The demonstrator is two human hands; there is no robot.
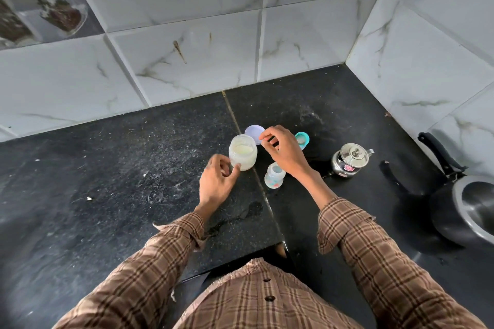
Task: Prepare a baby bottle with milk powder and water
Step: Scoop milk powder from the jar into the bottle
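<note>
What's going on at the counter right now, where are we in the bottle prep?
A person stands at the black stone counter. The left hand touches the open clear jar of white milk powder with its thumb; the right hand hovers beside it, fingers curled. The jar's pale lilac lid lies behind. The small uncapped baby bottle stands upright; its teal cap and a steel kettle sit right.

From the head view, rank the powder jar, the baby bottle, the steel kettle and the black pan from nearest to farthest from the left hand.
1. Powder jar: touching the left hand, at its fingertips.
2. Baby bottle: just to its right.
3. Steel kettle: farther right, past the right arm.
4. Black pan: at the far right edge.
</note>
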